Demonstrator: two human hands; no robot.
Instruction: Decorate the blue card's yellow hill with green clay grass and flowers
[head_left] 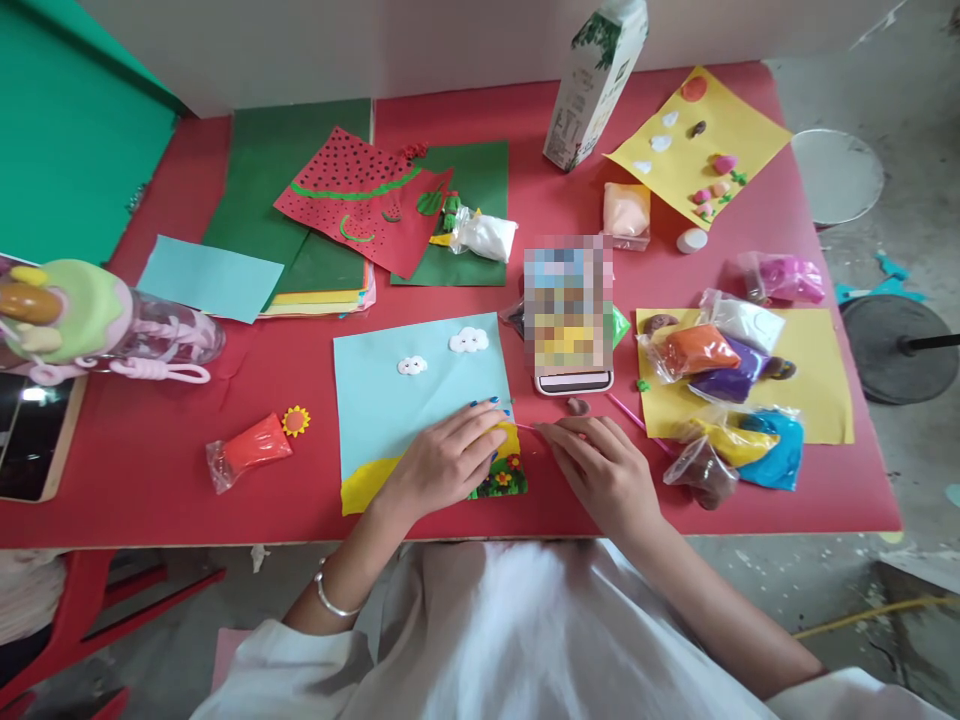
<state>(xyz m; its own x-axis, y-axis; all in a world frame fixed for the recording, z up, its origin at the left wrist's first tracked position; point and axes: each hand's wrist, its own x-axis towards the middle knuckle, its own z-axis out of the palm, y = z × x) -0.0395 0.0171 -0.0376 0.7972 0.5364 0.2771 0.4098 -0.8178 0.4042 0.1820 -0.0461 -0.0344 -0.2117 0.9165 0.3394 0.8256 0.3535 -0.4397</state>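
Observation:
A light-blue sheet (397, 400) lies before me with two white clay clouds (469, 340), yellow clay along its lower part and a dark green patch with small flowers (501, 478) at the lower right corner. My left hand (446, 460) rests on the sheet's right side, fingers stretched over the yellow clay and covering part of it. Just right of the sheet, my right hand (604, 475) is closed in a pinch on a thin pink stick (526, 427) that points toward the left fingertips. The stick's other end is hidden by the fingers.
Packets of coloured clay (697, 350) lie on a yellow sheet at right, near another pink stick (628, 412). A phone with a blurred screen (568, 310) stands beyond my hands. A carton (592, 90), a watermelon picture (360, 200), an orange clay packet (259, 450) and a bottle (172, 325) surround them.

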